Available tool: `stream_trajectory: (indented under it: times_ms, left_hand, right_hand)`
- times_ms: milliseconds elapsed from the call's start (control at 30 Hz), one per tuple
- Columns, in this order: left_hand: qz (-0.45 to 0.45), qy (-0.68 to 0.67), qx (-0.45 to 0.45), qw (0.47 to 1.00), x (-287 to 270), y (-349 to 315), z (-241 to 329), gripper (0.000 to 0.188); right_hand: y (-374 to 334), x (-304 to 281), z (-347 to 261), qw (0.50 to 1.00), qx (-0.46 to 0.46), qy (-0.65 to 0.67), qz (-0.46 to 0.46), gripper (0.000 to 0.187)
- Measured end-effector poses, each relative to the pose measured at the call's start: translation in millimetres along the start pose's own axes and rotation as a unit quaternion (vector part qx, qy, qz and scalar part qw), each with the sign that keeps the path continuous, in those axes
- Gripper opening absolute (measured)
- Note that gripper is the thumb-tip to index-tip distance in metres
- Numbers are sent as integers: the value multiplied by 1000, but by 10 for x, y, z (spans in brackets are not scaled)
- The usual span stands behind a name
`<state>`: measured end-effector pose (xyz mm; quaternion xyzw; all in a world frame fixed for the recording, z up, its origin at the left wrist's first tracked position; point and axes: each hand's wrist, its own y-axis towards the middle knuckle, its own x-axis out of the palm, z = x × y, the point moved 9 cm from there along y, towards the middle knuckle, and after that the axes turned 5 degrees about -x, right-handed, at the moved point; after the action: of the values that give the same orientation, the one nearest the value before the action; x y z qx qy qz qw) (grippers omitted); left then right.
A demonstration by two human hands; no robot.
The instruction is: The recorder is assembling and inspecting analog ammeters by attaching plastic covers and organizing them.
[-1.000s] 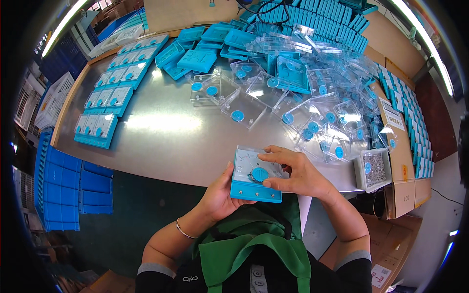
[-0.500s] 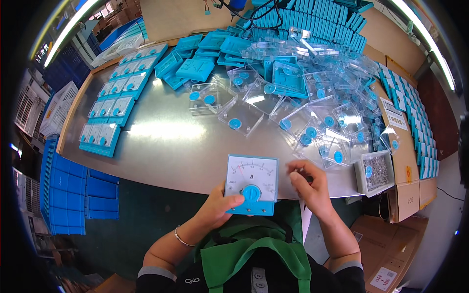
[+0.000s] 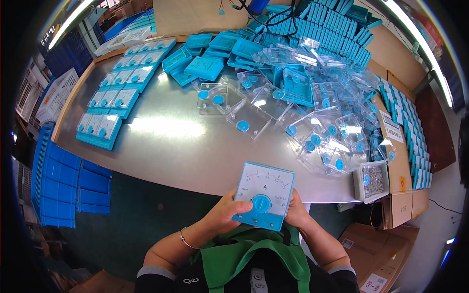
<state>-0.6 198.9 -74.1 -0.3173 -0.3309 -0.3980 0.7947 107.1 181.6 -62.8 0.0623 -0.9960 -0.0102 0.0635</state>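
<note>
Most of the right hand (image 3: 296, 211) is hidden behind the blue meter (image 3: 264, 195). The left hand (image 3: 229, 215) palm is covered. The dial's scale marks cannot be read.

Both hands hold a square blue panel meter (image 3: 264, 195) with white dial face and round blue knob, just off the near edge of the grey table (image 3: 171, 141). Left hand (image 3: 228, 214) grips its left side, thumb on the front lower edge; right hand (image 3: 296, 211) mostly hidden behind its right side. Pile of clear plastic covers (image 3: 312, 112) with blue knobs on the table's right, rows of finished meters (image 3: 115, 100) on the left, blue crates (image 3: 58, 185) on the floor at left
</note>
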Motion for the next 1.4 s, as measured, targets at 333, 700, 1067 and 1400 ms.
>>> stream_trajectory:
  times_ms: [333,700,1067,1400]
  left_hand:
    - [10,1,-14,1000,71,-9,-12,62]
    - [7,0,-11,1000,81,24,-80,63]
    - [-20,22,12,999,57,24,98,56]
    - [66,175,316,930,-42,34,873,104]
  right_hand:
    - [-165,-59,73,997,-18,-7,79,16]
    - [-214,-106,91,996,-24,-5,83,14]
    - [-204,-168,192,982,88,137,91,20]
    - [390,57,-1074,894,-160,-417,30,25]
